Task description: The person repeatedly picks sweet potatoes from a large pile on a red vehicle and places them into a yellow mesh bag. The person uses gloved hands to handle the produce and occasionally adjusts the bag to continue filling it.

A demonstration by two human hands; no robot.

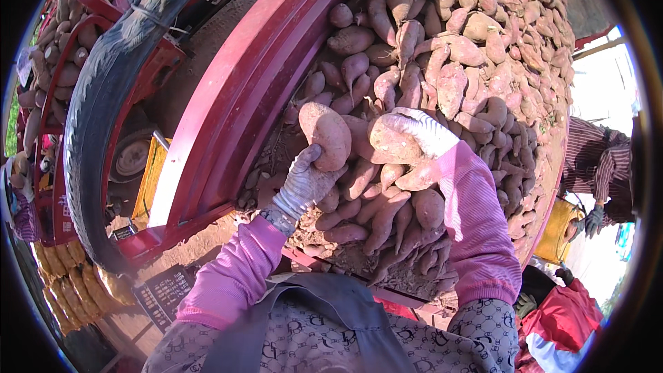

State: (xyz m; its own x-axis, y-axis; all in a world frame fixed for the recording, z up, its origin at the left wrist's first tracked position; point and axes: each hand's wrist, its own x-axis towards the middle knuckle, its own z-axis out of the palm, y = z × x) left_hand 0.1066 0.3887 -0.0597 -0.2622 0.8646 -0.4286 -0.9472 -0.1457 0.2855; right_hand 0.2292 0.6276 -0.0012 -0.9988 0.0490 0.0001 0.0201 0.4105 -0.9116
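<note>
In the head view my gloved left hand (310, 178) holds a large, rounded sweet potato (325, 132) upright, with the thumb on its near side. My right hand (426, 129), in a striped pale glove, lies over another thick sweet potato (396, 142) and grips it from its right side; the fingertips are partly turned from view. Both are above a big heap of soil-dusted sweet potatoes (453, 88) in a red metal truck bed. Below my hands lie long, thin roots (386, 217) and a plump one (429, 208).
The bed's red side wall (233, 98) rises at the left, beyond it a dark padded bar (96, 109). Filled yellow sacks (67, 285) lie lower left. A person in striped clothes (595, 160) stands at the right by a yellow crate (557, 230); another in red (562, 313) is below.
</note>
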